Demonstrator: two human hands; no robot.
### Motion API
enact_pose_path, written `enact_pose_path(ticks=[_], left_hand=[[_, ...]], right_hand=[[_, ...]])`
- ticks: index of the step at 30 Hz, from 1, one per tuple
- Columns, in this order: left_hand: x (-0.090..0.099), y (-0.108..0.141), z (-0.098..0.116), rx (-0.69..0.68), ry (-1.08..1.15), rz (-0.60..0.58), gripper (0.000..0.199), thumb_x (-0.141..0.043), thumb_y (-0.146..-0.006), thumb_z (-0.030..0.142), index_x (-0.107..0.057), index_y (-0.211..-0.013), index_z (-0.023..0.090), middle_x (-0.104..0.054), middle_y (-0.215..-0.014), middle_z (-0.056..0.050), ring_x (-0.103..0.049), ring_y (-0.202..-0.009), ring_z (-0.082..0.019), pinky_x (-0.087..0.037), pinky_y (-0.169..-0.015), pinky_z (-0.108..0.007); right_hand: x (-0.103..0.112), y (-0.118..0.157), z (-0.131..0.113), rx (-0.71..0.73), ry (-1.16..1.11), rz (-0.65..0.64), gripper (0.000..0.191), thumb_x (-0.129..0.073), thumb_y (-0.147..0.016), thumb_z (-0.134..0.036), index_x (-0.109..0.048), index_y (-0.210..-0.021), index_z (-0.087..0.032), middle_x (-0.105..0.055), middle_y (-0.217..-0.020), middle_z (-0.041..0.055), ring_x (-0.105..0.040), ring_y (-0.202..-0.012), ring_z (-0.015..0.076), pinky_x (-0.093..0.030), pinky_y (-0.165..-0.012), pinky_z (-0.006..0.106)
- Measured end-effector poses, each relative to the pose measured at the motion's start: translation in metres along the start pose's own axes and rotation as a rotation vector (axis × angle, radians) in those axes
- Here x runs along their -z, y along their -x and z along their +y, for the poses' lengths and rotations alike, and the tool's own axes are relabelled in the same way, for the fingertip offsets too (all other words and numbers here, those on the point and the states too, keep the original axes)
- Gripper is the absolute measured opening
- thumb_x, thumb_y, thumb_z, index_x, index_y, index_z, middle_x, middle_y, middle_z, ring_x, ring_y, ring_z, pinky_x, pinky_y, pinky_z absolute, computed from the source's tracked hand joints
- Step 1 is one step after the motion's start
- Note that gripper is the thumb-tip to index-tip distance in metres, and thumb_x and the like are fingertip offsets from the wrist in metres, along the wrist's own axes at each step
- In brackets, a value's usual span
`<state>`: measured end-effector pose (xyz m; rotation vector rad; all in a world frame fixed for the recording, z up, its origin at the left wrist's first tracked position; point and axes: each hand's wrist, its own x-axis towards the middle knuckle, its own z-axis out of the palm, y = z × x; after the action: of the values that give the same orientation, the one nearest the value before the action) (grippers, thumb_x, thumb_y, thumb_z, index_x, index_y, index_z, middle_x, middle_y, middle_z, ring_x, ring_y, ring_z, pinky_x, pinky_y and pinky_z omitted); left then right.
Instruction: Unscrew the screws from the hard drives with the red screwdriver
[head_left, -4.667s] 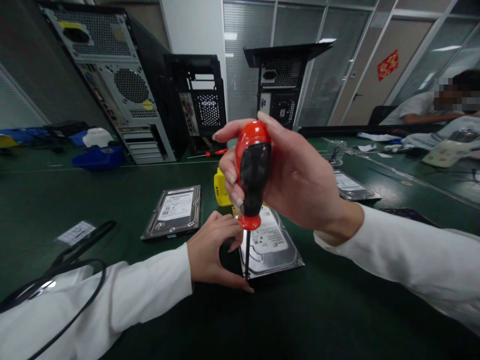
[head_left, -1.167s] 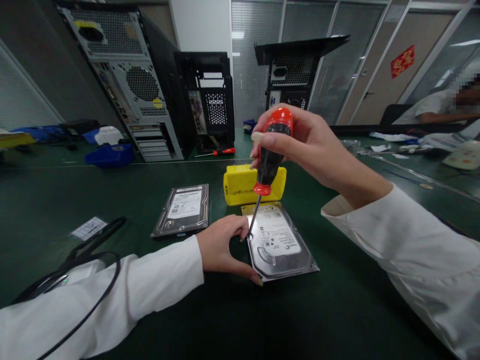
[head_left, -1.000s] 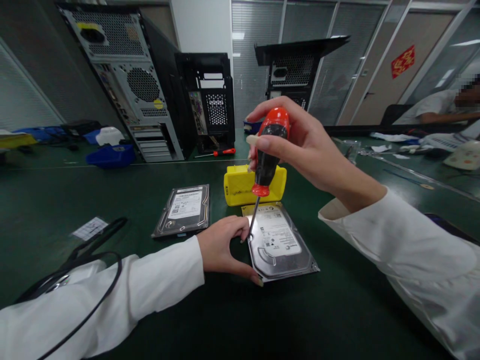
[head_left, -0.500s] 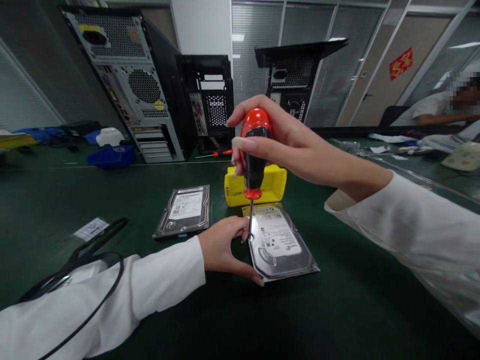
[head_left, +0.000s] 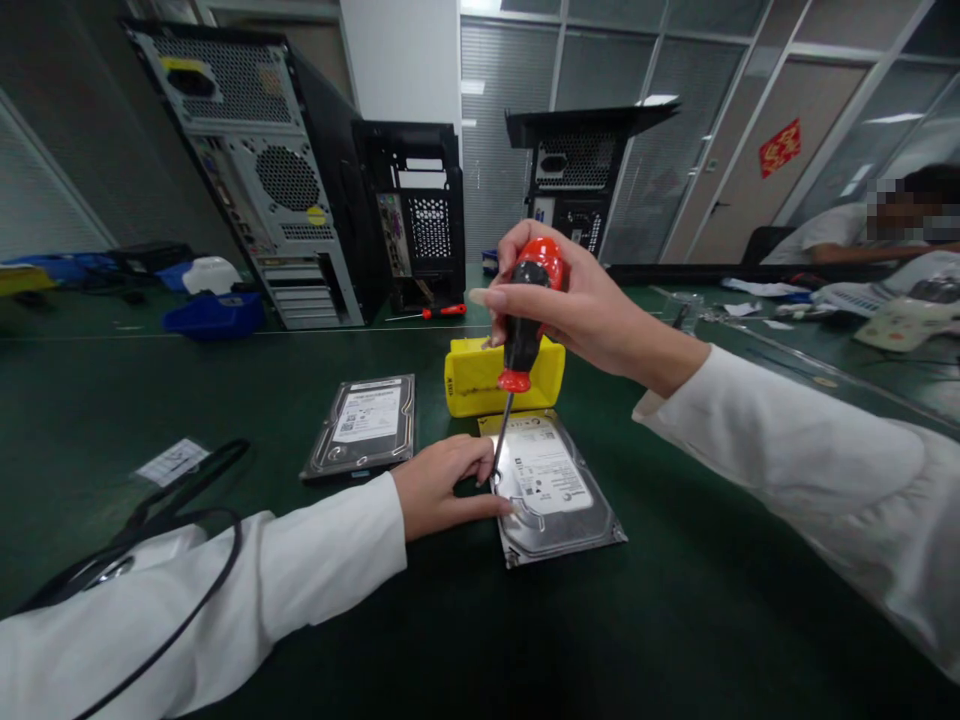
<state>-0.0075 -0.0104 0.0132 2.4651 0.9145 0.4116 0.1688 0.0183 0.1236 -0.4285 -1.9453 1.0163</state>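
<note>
Head view: a silver hard drive (head_left: 551,530) lies flat, label up, on the green bench (head_left: 450,640), straight in front of the person. The red-and-black screwdriver (head_left: 522,345) stands over its left edge, handle up and leaning a little to the right, with the tip at a spot about halfway along that edge; what the tip meets there is too small to make out. The right hand (head_left: 581,305) has its grip closed round the handle, the thumb laid along the side. The left hand (head_left: 442,485) is low at the same edge, its thumb over the drive's top and its fingers curled close by the tip; a gap shows between thumb and fingers, and I cannot tell whether that grip is pinching anything

The step in hand looks like seating or turning the driver at this edge spot. The next move seems to call for a straighter shaft, light downward pressure and a wrist turn, with the left hand steadying the drive and its fingertips clear of the tip

Just beyond the drive's far edge sits a yellow bin (head_left: 469,385); to the left, apart from it, lies a second drive (head_left: 367,420). Farther back, a spare driver (head_left: 442,312) lies before the middle computer case (head_left: 414,220)
</note>
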Motion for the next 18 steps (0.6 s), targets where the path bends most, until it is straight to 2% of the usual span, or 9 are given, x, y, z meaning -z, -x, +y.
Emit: enact_pose_path(ticks=[3,6,9,15,18], left_hand=[[-0.002,0.0,-0.002,-0.039,-0.022,0.017,0.033,-0.053,-0.084,0.046,-0.041,-0.07,0.018,-0.044,-0.068,0.002,-0.043,-0.063,-0.014,-0.031,-0.057,-0.024],[-0.003,-0.001,-0.004,-0.062,-0.051,0.038,0.028,-0.045,-0.089,0.038,-0.041,-0.07,0.019,-0.043,-0.067,0.002,-0.043,-0.063,-0.015,-0.033,-0.058,-0.025],[-0.003,-0.002,-0.003,-0.063,-0.064,0.048,0.024,-0.044,-0.09,0.033,-0.042,-0.071,0.018,-0.046,-0.07,0.0,-0.045,-0.067,-0.017,-0.035,-0.062,-0.027],[-0.003,-0.003,-0.002,-0.08,-0.167,0.01,0.02,-0.042,-0.091,0.03,-0.046,-0.077,0.017,-0.051,-0.077,-0.004,-0.048,-0.072,-0.019,-0.039,-0.065,-0.029],[-0.003,-0.003,-0.002,-0.086,-0.207,0.01,0.02,-0.042,-0.091,0.03,-0.046,-0.076,0.017,-0.051,-0.077,-0.004,-0.048,-0.071,-0.019,-0.04,-0.064,-0.029]], right_hand=[[-0.002,-0.001,0.0,-0.004,-0.104,-0.029,0.025,-0.063,-0.076,-0.028,-0.043,-0.09,-0.021,-0.05,-0.068,-0.0066,-0.056,-0.059,0.0071,-0.053,-0.064,0.023],[-0.003,-0.004,-0.001,-0.05,-0.272,-0.122,0.014,-0.048,-0.085,-0.032,-0.046,-0.092,-0.02,-0.05,-0.074,-0.0031,-0.055,-0.065,0.0092,-0.053,-0.068,0.027],[-0.002,-0.006,-0.002,-0.106,-0.311,-0.177,0.015,-0.04,-0.09,-0.031,-0.047,-0.094,-0.018,-0.051,-0.079,-0.0008,-0.058,-0.071,0.0109,-0.053,-0.071,0.028],[-0.002,-0.007,0.007,-0.051,-0.244,-0.067,0.013,-0.052,-0.085,-0.027,-0.049,-0.093,-0.018,-0.055,-0.077,-0.0022,-0.061,-0.067,0.0098,-0.055,-0.067,0.027],[-0.002,-0.007,0.01,-0.007,-0.254,-0.075,0.015,-0.052,-0.086,-0.028,-0.048,-0.096,-0.018,-0.057,-0.077,-0.0019,-0.062,-0.067,0.0094,-0.055,-0.067,0.026]])
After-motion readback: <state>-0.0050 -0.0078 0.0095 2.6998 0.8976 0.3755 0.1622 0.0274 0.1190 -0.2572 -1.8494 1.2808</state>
